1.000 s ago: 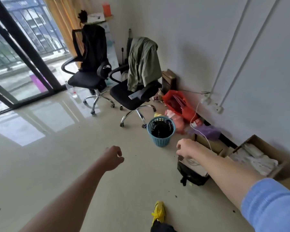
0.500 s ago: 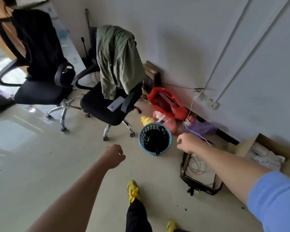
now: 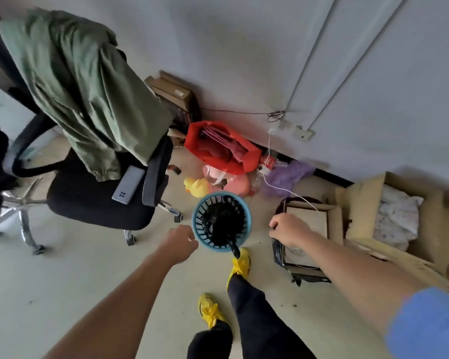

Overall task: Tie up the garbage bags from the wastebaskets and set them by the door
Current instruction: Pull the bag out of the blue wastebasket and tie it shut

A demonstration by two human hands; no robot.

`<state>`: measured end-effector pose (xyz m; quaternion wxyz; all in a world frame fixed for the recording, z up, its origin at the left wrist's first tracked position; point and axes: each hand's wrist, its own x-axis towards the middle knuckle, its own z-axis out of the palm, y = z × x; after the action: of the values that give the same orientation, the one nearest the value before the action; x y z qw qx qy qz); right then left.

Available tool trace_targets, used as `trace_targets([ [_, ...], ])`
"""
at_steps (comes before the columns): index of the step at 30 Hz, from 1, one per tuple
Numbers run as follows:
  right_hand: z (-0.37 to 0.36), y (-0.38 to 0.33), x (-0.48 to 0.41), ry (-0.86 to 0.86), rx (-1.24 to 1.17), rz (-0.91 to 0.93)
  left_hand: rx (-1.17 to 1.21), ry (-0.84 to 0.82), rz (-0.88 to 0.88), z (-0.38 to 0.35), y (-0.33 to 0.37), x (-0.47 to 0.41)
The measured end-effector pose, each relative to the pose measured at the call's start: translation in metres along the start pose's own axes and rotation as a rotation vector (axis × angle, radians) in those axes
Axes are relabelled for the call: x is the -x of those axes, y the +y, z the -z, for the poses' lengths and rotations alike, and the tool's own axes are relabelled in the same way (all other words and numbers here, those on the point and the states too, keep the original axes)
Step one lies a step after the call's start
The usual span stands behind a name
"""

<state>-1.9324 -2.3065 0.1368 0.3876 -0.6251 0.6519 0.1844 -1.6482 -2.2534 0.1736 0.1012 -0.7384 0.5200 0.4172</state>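
A blue mesh wastebasket [image 3: 246, 216] stands on the floor right in front of my feet, lined with a black garbage bag [image 3: 224, 225] whose loose corner hangs over the near rim. My left hand [image 3: 180, 243] is a loose fist with nothing in it, just left of the basket's rim. To the basket's right, my right hand [image 3: 288, 230] hovers with its fingers curled and holds nothing.
An office chair [image 3: 99, 198] with a green jacket [image 3: 81, 81] and a phone [image 3: 128, 184] stands at left. A red bag [image 3: 222, 146], a yellow duck toy [image 3: 196, 187] and a purple bag [image 3: 287, 176] lie by the wall. Cardboard boxes [image 3: 360, 200] sit at right.
I have walked up to the wastebasket, which now lies directly below me. Both fists have come down to either side of its rim. The window has left the view.
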Motion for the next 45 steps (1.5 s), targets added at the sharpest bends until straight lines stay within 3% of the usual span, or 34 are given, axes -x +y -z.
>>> trace_targets([
  [5, -0.013, 0.012, -0.092, -0.107, -0.043, -0.071, 0.07, -0.11, 0.07, -0.038, 0.005, -0.084],
  [11, -0.041, 0.026, -0.202, -0.107, -0.092, -0.13, 0.152, -0.185, 0.156, -0.106, 0.001, -0.19],
  [19, -0.135, 0.062, -0.326, -0.081, -0.115, -0.135, 0.258, -0.288, 0.317, -0.222, -0.002, -0.332],
  [24, -0.187, 0.071, -0.376, -0.022, -0.122, -0.144, 0.043, -0.468, 0.309, -0.289, -0.014, -0.363],
  [30, -0.198, 0.052, -0.378, 0.229, -0.044, -0.11, 0.05, -0.267, 0.345, -0.29, -0.059, -0.381],
  [33, -0.198, 0.032, -0.38, 0.256, -0.105, -0.026, 0.123, -0.172, 0.403, -0.272, -0.08, -0.393],
  [39, -0.229, -0.006, -0.418, 0.123, -0.111, -0.032, 0.253, 0.027, 0.419, -0.241, -0.114, -0.407],
  [43, -0.253, -0.01, -0.43, 0.055, -0.163, -0.169, 0.345, 0.018, 0.336, -0.243, -0.133, -0.4],
  [45, -0.26, -0.007, -0.429, -0.055, -0.074, -0.236, 0.355, -0.066, 0.279, -0.247, -0.138, -0.392],
])
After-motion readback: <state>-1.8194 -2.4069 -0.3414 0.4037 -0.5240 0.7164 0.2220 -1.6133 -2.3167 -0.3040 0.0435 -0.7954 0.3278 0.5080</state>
